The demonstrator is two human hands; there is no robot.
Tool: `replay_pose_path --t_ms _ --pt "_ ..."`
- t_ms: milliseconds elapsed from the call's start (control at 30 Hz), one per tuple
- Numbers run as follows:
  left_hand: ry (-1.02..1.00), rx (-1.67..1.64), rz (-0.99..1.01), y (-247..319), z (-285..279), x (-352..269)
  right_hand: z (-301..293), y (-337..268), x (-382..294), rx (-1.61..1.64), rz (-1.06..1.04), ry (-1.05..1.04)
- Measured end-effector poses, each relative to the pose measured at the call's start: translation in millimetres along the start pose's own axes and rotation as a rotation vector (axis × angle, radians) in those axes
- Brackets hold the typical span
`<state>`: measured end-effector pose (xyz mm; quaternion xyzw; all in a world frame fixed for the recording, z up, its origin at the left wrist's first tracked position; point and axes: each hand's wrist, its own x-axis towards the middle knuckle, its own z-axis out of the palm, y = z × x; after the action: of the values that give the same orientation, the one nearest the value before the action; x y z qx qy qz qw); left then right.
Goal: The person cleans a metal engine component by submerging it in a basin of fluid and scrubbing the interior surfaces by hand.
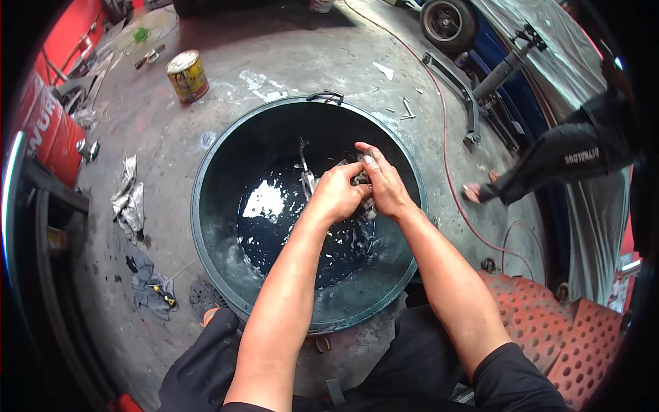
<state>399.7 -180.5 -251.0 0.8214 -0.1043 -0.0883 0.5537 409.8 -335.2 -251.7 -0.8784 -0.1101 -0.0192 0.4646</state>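
Over the middle of a round dark plastic tub [216, 247], my two hands meet around a small dirty metal part [361, 178]. My left hand [340, 188] grips it with fingers curled. My right hand [385, 181] is cupped against its other side, thumb on top; the fingers hide most of the part. Dark liquid [288, 255] with bright reflections and floating specks fills the tub's bottom. Beside my left hand, a metal piece with a thin rod [305, 167] sticks up; its lower end is hidden.
A paint-stained can [187, 77] stands beyond the tub. Rags [128, 198] lie on the floor at left, near a red drum [49, 131]. On the right are a red hose [447, 139], a steel stand [479, 98], a perforated red sheet [545, 319] and another person's leg [556, 154].
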Motion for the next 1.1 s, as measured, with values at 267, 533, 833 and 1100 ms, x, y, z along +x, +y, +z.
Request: replay_pose_path --t_ms 267,533,833,1100 --pt "0.321 0.024 -0.113 2 14 1 20 27 -1 0.337 0.452 0.417" --pt "0.504 0.219 -0.15 6 6 7 48 14 -22 0.594 0.355 0.363" --pt "0.145 0.51 0.227 21 2 2 43 28 -17 0.54 0.315 0.367" --pt "-0.023 0.836 0.11 45 6 13 39 23 -22 0.419 0.273 0.257"
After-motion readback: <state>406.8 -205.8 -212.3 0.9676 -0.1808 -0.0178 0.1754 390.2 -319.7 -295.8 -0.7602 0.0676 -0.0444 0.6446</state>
